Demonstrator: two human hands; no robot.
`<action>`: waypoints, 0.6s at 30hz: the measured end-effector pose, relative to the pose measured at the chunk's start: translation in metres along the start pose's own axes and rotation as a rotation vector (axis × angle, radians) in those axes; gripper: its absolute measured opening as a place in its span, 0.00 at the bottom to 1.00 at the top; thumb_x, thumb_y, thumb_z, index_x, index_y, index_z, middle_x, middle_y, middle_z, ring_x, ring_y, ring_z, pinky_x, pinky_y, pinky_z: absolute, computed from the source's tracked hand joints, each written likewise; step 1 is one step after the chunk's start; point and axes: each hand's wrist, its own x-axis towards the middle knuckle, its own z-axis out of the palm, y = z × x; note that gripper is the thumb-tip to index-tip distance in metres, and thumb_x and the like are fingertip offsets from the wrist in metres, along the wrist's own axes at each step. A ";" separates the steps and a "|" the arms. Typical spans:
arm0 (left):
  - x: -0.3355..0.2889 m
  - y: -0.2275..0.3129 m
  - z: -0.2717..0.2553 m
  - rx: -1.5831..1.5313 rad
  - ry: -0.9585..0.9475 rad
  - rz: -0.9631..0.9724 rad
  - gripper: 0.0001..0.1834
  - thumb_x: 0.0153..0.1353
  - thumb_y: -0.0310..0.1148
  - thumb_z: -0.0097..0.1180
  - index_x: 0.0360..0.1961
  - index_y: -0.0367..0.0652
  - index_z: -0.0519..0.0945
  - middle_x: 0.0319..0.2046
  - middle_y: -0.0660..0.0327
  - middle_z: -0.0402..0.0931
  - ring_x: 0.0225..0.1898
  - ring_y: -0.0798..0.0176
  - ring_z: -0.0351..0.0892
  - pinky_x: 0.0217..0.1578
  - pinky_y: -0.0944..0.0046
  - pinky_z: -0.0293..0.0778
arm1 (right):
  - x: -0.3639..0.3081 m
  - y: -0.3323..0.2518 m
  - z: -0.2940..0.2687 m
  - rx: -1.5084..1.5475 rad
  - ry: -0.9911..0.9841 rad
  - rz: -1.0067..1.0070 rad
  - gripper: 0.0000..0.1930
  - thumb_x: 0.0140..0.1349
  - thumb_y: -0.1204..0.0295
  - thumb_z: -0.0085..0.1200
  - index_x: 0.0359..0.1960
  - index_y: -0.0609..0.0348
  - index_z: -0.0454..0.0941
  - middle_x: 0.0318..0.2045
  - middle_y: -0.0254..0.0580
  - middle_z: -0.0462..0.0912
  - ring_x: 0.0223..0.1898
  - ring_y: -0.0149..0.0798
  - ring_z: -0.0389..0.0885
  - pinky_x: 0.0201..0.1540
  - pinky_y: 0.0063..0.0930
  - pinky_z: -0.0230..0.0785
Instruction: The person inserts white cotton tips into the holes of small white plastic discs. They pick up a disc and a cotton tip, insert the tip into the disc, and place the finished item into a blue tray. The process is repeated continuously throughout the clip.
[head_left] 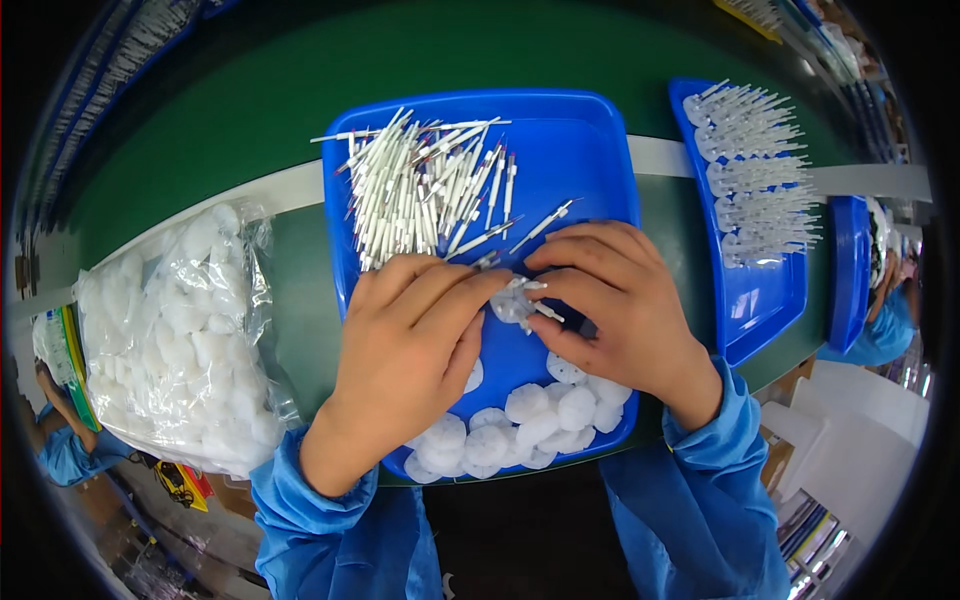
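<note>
Over the middle of a blue tray (585, 120), a small translucent plastic disc (510, 302) with short white pins sticking out is pinched between my hands. My left hand (410, 330) has its fingertips closed on the disc's left side. From the right, my right hand (615, 300) closes thumb and fingers around the pin side; its exact grip is partly hidden. Thin white sticks with dark or reddish tips lie in a heap (410, 195) in the tray's far left part, with a few loose ones beside my fingers. Whitish round discs (485, 445) are piled along the tray's near edge.
On the left lies a clear bag (180, 340) full of whitish discs. A second blue tray (745, 335) on the right holds rows of discs fitted with pins (760, 180). Another blue tray (848, 270) stands farther right. Blue-sleeved co-workers show at both sides.
</note>
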 end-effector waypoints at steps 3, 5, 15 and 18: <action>0.002 -0.002 -0.001 -0.018 -0.039 -0.017 0.15 0.57 0.26 0.71 0.47 0.48 0.90 0.41 0.65 0.86 0.46 0.55 0.81 0.47 0.54 0.73 | -0.001 0.004 -0.001 0.035 -0.016 0.000 0.15 0.49 0.73 0.75 0.40 0.49 0.88 0.46 0.32 0.88 0.55 0.45 0.86 0.59 0.43 0.76; 0.008 0.000 -0.004 -0.035 -0.072 -0.011 0.13 0.57 0.27 0.72 0.44 0.49 0.89 0.40 0.66 0.85 0.45 0.56 0.81 0.46 0.54 0.72 | -0.002 0.008 -0.002 0.067 -0.021 0.002 0.15 0.49 0.73 0.76 0.40 0.49 0.88 0.46 0.32 0.88 0.55 0.44 0.86 0.59 0.43 0.76; 0.006 0.008 0.002 0.090 -0.071 0.043 0.09 0.54 0.29 0.75 0.36 0.49 0.89 0.37 0.68 0.85 0.45 0.58 0.81 0.46 0.55 0.70 | -0.002 0.002 0.001 -0.039 -0.023 -0.050 0.10 0.54 0.70 0.73 0.38 0.49 0.88 0.42 0.29 0.87 0.53 0.41 0.85 0.59 0.41 0.76; 0.007 0.015 0.002 0.122 -0.088 0.041 0.09 0.54 0.29 0.74 0.36 0.50 0.89 0.38 0.68 0.86 0.45 0.58 0.82 0.46 0.55 0.70 | -0.007 0.002 0.004 -0.054 -0.015 -0.016 0.10 0.54 0.70 0.75 0.37 0.49 0.88 0.43 0.28 0.89 0.53 0.40 0.86 0.58 0.40 0.77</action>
